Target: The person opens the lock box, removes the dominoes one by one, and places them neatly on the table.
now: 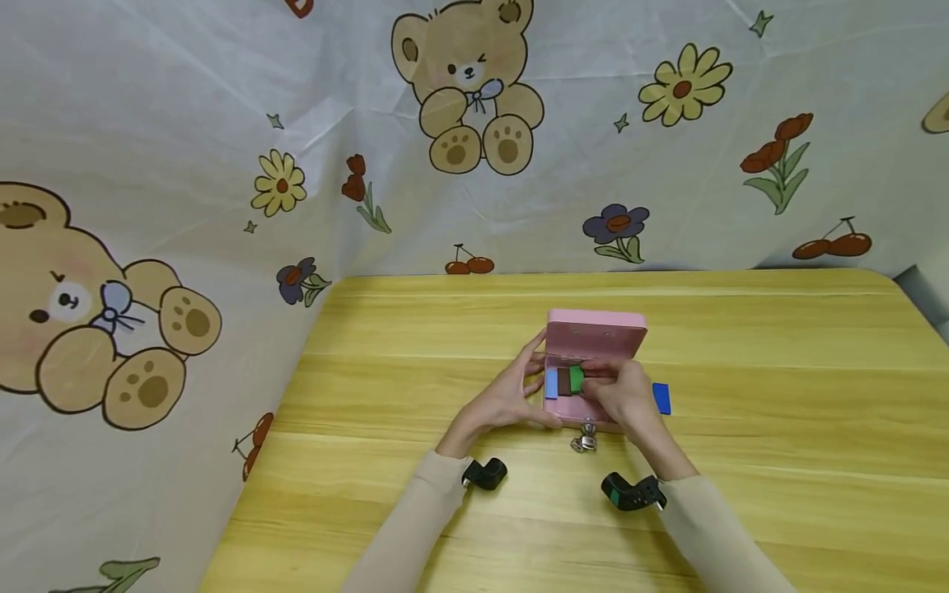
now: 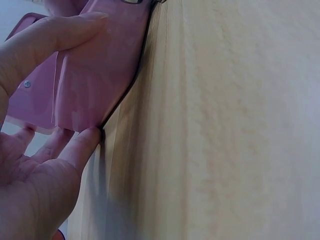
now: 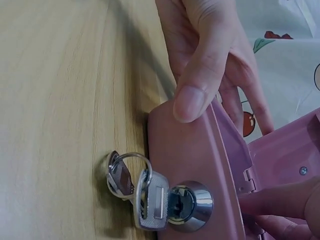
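Observation:
A pink lockable cash box (image 1: pixel 582 410) stands on the table with its lid (image 1: pixel 596 336) raised. My left hand (image 1: pixel 506 397) holds the box's left end, thumb on the front wall and fingers against the side. Inside, a light blue block (image 1: pixel 551 384), a brown block (image 1: pixel 564 382) and a green block (image 1: pixel 577 380) stand side by side. My right hand (image 1: pixel 626 397) reaches into the box and pinches the green block; its fingertips are partly hidden. In the right wrist view, a key (image 3: pixel 154 201) sits in the round front lock (image 3: pixel 202 207), with more metal on its ring (image 3: pixel 135 155).
A dark blue block (image 1: pixel 661 399) lies on the wooden table (image 1: pixel 415 346) just right of the box, beyond my right hand. Behind and to the left hangs a pale cloth (image 1: pixel 578 165) printed with bears and flowers.

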A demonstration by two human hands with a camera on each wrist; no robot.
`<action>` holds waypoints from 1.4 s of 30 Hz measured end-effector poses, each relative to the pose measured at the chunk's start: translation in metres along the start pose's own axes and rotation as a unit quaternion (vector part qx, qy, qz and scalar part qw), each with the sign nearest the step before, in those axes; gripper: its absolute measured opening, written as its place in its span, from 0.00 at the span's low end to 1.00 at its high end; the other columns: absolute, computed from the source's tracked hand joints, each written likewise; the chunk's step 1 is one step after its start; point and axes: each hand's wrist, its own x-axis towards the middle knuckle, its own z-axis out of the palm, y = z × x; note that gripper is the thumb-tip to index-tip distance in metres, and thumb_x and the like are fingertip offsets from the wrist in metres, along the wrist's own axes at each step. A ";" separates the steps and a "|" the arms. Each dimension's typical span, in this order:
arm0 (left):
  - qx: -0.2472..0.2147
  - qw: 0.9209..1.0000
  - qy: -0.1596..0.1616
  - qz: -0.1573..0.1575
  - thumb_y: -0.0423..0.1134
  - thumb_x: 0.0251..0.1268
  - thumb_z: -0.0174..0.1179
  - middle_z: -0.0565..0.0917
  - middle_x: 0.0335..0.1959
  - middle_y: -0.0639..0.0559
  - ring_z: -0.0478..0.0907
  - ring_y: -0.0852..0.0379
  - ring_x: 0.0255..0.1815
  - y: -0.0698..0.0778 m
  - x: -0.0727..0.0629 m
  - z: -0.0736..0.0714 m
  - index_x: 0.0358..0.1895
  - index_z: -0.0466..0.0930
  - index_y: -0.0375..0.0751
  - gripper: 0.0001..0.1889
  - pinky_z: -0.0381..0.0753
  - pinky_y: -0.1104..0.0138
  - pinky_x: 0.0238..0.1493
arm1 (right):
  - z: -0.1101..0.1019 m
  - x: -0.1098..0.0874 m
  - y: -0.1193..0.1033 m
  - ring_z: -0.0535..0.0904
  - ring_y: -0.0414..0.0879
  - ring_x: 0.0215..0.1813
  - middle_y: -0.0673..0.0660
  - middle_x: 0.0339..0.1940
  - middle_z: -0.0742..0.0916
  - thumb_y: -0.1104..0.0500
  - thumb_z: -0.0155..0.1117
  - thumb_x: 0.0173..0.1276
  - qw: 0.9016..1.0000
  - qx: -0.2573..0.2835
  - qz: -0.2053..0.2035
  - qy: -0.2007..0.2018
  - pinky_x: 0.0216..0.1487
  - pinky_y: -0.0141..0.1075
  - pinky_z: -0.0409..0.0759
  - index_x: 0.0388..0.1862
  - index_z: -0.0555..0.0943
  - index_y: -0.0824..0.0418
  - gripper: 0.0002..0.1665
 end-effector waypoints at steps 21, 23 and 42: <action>0.006 1.000 0.003 -0.013 0.17 0.42 0.80 0.61 0.76 0.44 0.60 0.48 0.79 0.003 0.001 0.003 0.86 0.35 0.63 0.75 0.66 0.69 0.78 | -0.004 0.002 -0.003 0.88 0.54 0.47 0.69 0.47 0.89 0.72 0.72 0.64 1.000 0.003 0.007 -0.013 0.47 0.38 0.90 0.55 0.85 0.75 0.20; 0.008 1.000 0.002 -0.016 0.18 0.42 0.80 0.61 0.77 0.44 0.59 0.48 0.79 0.003 0.000 0.004 0.86 0.35 0.64 0.76 0.66 0.69 0.78 | -0.007 -0.002 -0.004 0.88 0.51 0.46 0.70 0.50 0.89 0.72 0.72 0.65 0.999 0.031 0.010 -0.027 0.47 0.35 0.90 0.57 0.83 0.76 0.21; 0.008 1.000 0.009 -0.017 0.19 0.41 0.81 0.61 0.77 0.43 0.57 0.45 0.81 -0.001 -0.001 0.004 0.87 0.35 0.64 0.76 0.65 0.67 0.79 | -0.120 -0.028 0.047 0.88 0.36 0.38 0.39 0.37 0.89 0.69 0.69 0.72 0.989 0.145 0.011 -0.031 0.43 0.33 0.92 0.65 0.76 0.79 0.26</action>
